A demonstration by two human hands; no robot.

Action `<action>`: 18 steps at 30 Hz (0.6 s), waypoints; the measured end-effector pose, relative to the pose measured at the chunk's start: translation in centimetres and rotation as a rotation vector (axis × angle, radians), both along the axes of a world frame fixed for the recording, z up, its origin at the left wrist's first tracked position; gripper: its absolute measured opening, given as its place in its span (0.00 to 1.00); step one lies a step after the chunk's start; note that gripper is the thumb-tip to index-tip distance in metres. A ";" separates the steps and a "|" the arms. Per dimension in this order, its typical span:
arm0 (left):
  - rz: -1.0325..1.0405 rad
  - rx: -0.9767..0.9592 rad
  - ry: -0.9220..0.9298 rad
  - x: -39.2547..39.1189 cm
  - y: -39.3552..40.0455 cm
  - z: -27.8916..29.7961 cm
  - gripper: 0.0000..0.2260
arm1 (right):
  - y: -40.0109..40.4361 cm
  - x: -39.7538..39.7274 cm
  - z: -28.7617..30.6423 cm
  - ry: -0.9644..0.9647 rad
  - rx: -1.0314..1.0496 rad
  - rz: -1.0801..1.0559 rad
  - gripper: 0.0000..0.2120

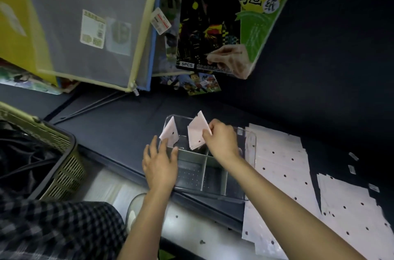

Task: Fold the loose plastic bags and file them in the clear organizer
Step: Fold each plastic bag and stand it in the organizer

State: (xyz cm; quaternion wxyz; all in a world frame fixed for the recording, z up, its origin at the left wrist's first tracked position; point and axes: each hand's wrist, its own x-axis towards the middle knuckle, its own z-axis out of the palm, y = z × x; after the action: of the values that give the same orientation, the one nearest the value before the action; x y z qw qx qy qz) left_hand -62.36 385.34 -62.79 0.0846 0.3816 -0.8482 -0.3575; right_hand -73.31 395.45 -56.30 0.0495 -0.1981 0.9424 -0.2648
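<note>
right hand (pixel 221 142) pinching a folded bag (pixel 197 132) over the organizer's (pixel 248 146) far middle slot; left hand (pixel 160 163) flat, steadying the near-left wall. best slid straight down, upright, beside the filed bag (pixel 170 132).

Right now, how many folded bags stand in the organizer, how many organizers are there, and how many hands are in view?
Folded triangular bags: 2, one at the left end beside the left hand, one pinched by the right hand at
Clear organizer: 1
Hands: 2
Total: 5
</note>
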 end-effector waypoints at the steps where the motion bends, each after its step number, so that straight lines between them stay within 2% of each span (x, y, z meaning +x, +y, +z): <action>1: -0.007 0.040 0.044 0.0 -0.1 0.0 0.20 | -0.8 0.2 -0.4 0.007 0.028 0.009 0.07; 8: 0.044 0.218 0.327 0.3 -0.5 -0.6 0.16 | -5.7 1.8 -2.5 -0.078 0.110 0.065 0.09; 12: 0.123 0.287 0.483 0.6 -0.6 -0.2 0.05 | -6.6 2.7 -3.3 -0.169 0.115 0.093 0.22; 15: 0.145 0.292 0.511 0.7 -0.5 -0.2 0.03 | -6.7 2.7 -4.1 -0.213 0.097 0.116 0.21; 18: 0.126 0.279 0.426 0.6 -0.3 -0.5 0.05 | -6.2 2.5 -4.3 -0.277 0.052 0.140 0.16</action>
State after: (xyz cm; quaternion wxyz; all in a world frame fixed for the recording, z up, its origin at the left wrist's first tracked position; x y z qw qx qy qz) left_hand -61.71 385.00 -63.29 0.2299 0.3576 -0.7285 -0.5371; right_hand -70.82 389.23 -60.61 0.2024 -0.2234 0.9171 -0.2609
